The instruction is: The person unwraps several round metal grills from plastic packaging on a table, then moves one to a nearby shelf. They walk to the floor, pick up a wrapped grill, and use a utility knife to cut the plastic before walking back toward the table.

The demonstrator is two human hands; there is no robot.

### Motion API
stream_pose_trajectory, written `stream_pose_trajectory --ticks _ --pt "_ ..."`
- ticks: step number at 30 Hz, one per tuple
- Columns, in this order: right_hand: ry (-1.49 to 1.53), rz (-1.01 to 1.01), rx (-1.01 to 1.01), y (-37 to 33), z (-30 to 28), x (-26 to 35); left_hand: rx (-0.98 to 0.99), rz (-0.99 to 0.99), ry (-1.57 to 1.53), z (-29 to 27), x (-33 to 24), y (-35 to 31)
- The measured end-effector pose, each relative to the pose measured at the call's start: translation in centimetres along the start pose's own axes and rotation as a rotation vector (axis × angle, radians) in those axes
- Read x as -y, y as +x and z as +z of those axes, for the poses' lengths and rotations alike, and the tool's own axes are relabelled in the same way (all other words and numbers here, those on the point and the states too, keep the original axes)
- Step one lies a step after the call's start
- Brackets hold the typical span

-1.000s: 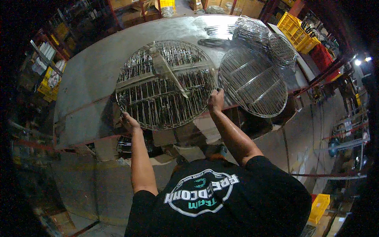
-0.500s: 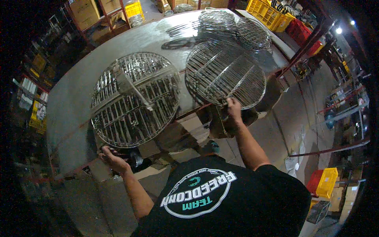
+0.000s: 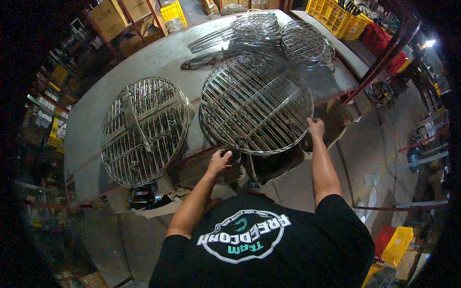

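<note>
A round metal wire grate (image 3: 257, 103), with parallel bars and cross wires, lies in front of me on the table with its near rim over the edge. My right hand (image 3: 316, 129) is closed on the rim at its right side. My left hand (image 3: 220, 162) is closed at the near left rim, its fingers curled and partly hidden. To the left rests another round grate (image 3: 165, 132), with flat strips crossing over its bars; neither hand touches it.
Farther back on the table (image 3: 91, 101) are a stack of round wire grates (image 3: 254, 26), a smaller round grate stack (image 3: 305, 43) and some long metal rods (image 3: 211, 39). A yellow crate (image 3: 331, 17) stands at the far right. Cardboard (image 3: 192, 175) lies below the near table edge.
My left hand has left the left grate's rim and moved right to the other grate. My right hand has shifted right along the rim.
</note>
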State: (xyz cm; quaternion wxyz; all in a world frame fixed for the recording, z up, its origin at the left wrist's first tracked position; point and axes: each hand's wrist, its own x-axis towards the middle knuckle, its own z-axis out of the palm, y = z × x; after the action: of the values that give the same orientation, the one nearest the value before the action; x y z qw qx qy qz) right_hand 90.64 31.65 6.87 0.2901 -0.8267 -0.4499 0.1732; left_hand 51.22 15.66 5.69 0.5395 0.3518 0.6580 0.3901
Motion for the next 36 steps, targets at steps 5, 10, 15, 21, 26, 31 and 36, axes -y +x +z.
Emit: stream_pose_trajectory --ticks 5,10,15,21,26,31,36 --pt "-0.267 -0.190 0.138 0.1 -2.7 1.6 -0.117 0.054 0.145 2.1 0.1 1.4" --pt "-0.407 -0.249 0.225 0.3 -4.7 3.4 -0.078 -0.210 -0.054 2.4 -2.7 0.1" --pt "-0.458 -0.290 0.223 0.7 -7.8 5.8 -0.073 -0.112 -0.242 3.2 -4.1 -0.4" --pt "0.004 -0.385 0.117 1.9 -8.4 5.2 0.027 -0.072 -0.527 4.3 -5.8 -0.7" --pt "0.432 -0.216 0.282 5.2 -4.9 1.7 -0.164 -0.071 -0.376 5.0 -6.3 -1.4" --pt "0.690 -0.084 0.414 5.5 -2.8 -1.1 -0.049 -0.065 0.178 3.3 -4.3 0.9" --pt "0.782 -0.240 0.359 2.5 -4.8 0.0 0.073 -0.084 0.675 1.7 -4.9 1.6"
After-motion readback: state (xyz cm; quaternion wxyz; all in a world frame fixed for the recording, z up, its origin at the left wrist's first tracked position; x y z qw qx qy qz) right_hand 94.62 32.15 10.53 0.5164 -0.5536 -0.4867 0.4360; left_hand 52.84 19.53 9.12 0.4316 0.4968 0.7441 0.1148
